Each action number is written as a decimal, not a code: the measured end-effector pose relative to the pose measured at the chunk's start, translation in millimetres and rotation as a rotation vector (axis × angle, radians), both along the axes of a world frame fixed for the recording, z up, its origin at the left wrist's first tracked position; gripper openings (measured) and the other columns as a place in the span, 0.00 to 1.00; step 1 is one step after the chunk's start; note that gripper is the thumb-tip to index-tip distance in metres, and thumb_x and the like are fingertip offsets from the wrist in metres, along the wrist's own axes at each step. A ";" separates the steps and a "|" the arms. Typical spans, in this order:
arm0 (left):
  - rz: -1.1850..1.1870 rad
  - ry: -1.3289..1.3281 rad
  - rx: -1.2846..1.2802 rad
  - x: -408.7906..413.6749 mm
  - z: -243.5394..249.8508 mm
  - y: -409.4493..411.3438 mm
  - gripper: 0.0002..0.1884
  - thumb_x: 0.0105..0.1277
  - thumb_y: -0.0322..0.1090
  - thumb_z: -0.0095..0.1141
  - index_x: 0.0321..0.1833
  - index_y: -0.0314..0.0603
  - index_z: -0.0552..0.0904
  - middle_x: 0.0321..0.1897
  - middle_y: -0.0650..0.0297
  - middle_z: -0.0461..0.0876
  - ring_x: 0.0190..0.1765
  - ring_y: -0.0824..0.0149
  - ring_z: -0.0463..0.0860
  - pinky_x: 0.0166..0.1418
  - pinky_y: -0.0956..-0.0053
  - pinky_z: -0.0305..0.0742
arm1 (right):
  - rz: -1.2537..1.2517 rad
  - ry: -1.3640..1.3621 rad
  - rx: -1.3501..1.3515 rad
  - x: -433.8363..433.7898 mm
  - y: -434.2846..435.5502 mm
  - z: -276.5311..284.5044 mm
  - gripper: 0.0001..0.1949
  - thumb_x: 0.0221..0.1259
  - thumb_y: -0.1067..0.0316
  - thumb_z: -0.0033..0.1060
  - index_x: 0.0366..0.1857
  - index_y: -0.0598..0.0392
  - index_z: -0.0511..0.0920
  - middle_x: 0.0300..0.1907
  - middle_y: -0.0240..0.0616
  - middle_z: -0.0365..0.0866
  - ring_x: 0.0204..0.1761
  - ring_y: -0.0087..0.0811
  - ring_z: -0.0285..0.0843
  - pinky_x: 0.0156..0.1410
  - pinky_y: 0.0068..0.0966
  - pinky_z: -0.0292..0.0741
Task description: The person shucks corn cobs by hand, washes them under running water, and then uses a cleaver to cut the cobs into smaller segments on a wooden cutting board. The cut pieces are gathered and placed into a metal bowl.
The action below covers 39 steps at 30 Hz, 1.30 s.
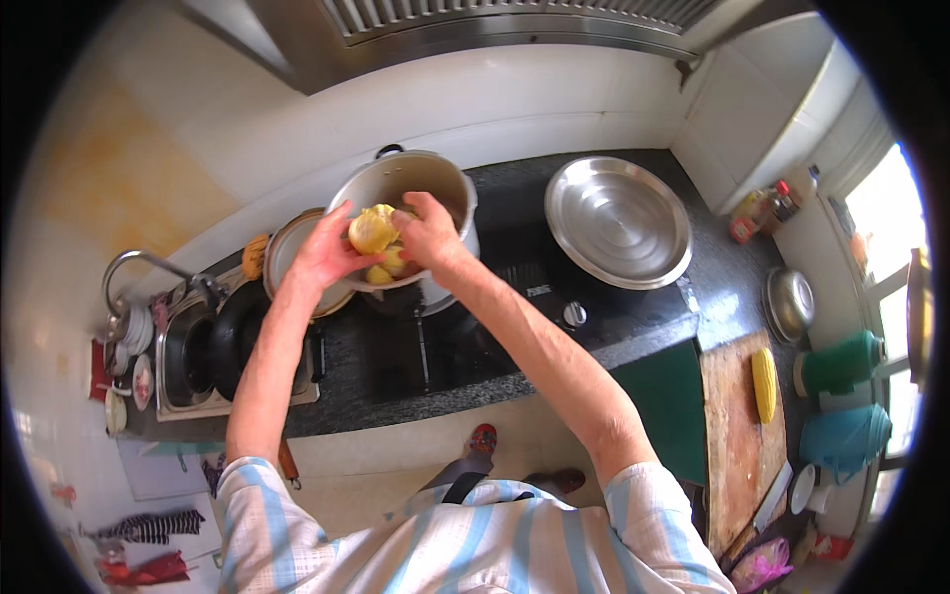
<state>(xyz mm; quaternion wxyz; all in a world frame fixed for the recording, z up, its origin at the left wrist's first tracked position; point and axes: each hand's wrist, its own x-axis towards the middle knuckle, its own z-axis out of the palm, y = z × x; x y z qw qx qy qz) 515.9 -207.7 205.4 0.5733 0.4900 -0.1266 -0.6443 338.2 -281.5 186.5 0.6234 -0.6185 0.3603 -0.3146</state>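
A deep metal pot stands at the back of the black cooktop, with a dark handle on its far side. Over its near rim, my left hand and my right hand hold a rounded yellow piece of food between them. My left thumb lies beneath the piece, and my right fingers grip its other side. More yellow food shows just below, partly covered by my fingers; I cannot tell exactly what it is. The pot's bottom is mostly hidden.
A pale round lid or pan with a tan rim lies left of the pot. Right is a wide stainless steel lid or basin. A black wok overlaps the sink. A corn cob and cleaver lie on the wooden chopping board.
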 end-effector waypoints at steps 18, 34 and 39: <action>-0.868 -1.052 -0.700 -475.7 -2.8 -109.3 0.34 0.65 0.42 0.63 0.70 0.36 0.67 0.66 0.48 0.71 0.67 0.56 0.72 0.67 0.64 0.70 | -1.116 0.217 -0.152 -552.7 202.4 -101.1 0.10 0.68 0.73 0.51 0.48 0.59 0.79 0.32 0.39 0.84 0.30 0.25 0.81 0.36 0.23 0.79; -1.329 -1.763 -1.479 -776.8 -120.8 -118.3 0.47 0.42 0.34 0.76 0.69 0.41 0.67 0.67 0.43 0.66 0.72 0.43 0.63 0.74 0.49 0.57 | -1.465 1.224 0.100 -751.4 341.7 -131.8 0.27 0.50 0.65 0.71 0.57 0.50 0.74 0.49 0.40 0.69 0.54 0.43 0.67 0.54 0.42 0.69; -1.430 -1.663 -1.613 -792.4 -119.4 -137.3 0.47 0.40 0.31 0.75 0.69 0.44 0.68 0.59 0.50 0.73 0.67 0.47 0.69 0.71 0.52 0.62 | -1.540 1.257 0.128 -751.7 343.1 -141.7 0.26 0.52 0.66 0.69 0.58 0.49 0.74 0.48 0.40 0.68 0.54 0.43 0.67 0.54 0.42 0.69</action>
